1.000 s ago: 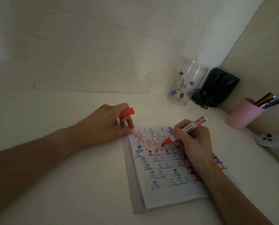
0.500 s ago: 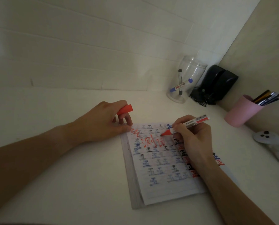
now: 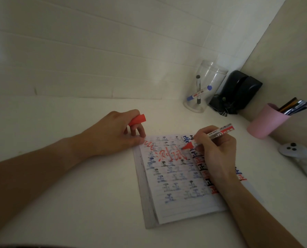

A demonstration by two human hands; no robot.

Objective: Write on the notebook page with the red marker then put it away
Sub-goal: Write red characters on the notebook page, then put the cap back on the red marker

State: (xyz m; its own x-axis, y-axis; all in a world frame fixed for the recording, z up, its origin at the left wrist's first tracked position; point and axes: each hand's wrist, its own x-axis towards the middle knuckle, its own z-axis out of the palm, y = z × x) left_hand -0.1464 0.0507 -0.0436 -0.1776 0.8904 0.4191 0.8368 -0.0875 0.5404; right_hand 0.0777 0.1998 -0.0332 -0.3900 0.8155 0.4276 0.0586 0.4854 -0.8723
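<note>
An open notebook [image 3: 177, 199] lies on the white desk, its lined page full of blue, black and red marks. My right hand [image 3: 215, 154] grips the red marker [image 3: 210, 136], whose red tip touches the upper part of the page beside fresh red characters. My left hand [image 3: 113, 135] presses its fingertips on the page's top left corner and holds the marker's red cap [image 3: 137, 119] between its fingers.
A clear plastic jar [image 3: 205, 86] with a blue marker and a black marker stands at the back right. Beside it sits a black device [image 3: 238, 92]. A pink cup [image 3: 265, 120] of pens and a white controller [image 3: 299, 158] are at the right.
My right hand has moved the marker tip rightward and up along the page, adding more red strokes. My left hand stays on the corner with the cap.
</note>
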